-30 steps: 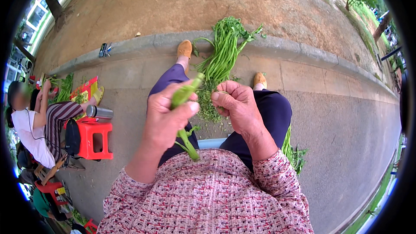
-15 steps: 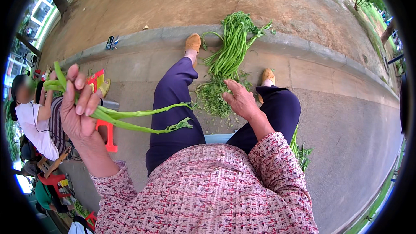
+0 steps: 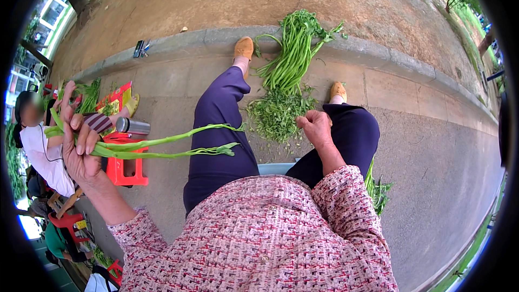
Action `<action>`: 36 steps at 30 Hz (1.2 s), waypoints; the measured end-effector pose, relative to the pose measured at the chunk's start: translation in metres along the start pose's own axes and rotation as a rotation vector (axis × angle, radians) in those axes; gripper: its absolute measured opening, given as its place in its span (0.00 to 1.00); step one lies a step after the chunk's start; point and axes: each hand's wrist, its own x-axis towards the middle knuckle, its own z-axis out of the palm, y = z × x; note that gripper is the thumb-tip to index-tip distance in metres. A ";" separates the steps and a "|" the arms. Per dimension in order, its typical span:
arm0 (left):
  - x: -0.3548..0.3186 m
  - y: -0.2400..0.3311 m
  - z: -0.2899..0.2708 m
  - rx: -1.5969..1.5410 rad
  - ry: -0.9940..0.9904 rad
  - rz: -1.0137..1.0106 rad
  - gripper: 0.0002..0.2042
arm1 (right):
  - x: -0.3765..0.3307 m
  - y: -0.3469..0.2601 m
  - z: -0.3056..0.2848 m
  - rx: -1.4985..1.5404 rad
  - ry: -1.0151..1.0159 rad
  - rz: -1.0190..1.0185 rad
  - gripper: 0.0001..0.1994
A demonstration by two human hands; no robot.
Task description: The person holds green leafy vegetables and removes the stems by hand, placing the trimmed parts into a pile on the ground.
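My left hand (image 3: 82, 157), raised at the left, has its fingers closed round a few long green vegetable stems (image 3: 162, 155). Their small leafy tips reach right, over my left thigh. Near my right knee, my right hand (image 3: 316, 130) has its fingers curled together; anything between them is hidden. Just left of that hand lies a loose heap of plucked green leaves (image 3: 278, 116) on the pavement between my feet. Beyond the heap, a thick bundle of long green stems (image 3: 289, 65) leans across the kerb, leafy ends farthest away.
A grey kerb (image 3: 178, 46) crosses ahead, with bare earth beyond. At the left are a red plastic stool (image 3: 130, 170), a metal flask (image 3: 133, 126) and a seated person in a white top (image 3: 40, 157). More greens (image 3: 378, 194) lie beside my right thigh.
My left hand has moved left and slightly down, carrying the stems. The right hand has shifted a little right and down, its fingers curling in from a more extended pose.
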 end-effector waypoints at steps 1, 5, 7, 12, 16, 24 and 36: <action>-0.001 0.002 -0.003 0.005 0.008 0.003 0.17 | 0.001 0.007 0.004 -0.017 0.005 -0.026 0.10; -0.009 0.015 -0.018 0.035 0.047 0.028 0.17 | -0.007 0.008 0.012 -0.224 -0.055 -0.065 0.09; -0.011 0.021 -0.024 0.044 0.091 0.044 0.16 | -0.011 0.006 0.011 -0.284 -0.123 -0.036 0.11; -0.021 0.036 -0.027 0.060 0.208 0.077 0.14 | -0.008 -0.001 0.009 -0.419 -0.246 0.039 0.11; -0.025 0.042 -0.033 0.025 0.154 0.046 0.13 | -0.014 -0.007 0.010 -0.354 -0.231 0.021 0.10; -0.022 0.035 -0.031 -0.057 0.089 0.018 0.15 | -0.015 0.003 0.013 -0.372 -0.237 -0.015 0.13; -0.017 0.025 -0.008 -0.048 0.090 0.062 0.15 | -0.017 0.002 0.012 -0.300 -0.265 -0.062 0.12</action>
